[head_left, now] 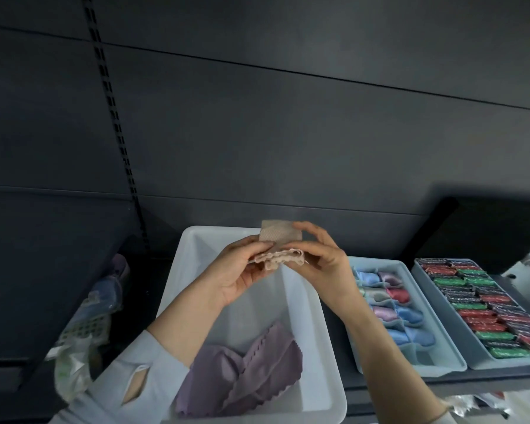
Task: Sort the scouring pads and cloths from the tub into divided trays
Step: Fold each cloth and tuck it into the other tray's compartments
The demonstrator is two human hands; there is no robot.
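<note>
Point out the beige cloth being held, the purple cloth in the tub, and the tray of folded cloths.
beige cloth (pixel 280 237), head view, upper flat panel.
purple cloth (pixel 227 377), head view, middle.
tray of folded cloths (pixel 453 356), head view, right wall.

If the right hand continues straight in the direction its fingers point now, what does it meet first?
The right hand points left, so it would probably first meet the beige cloth it already pinches, then the left hand. Depth is unclear.
</note>
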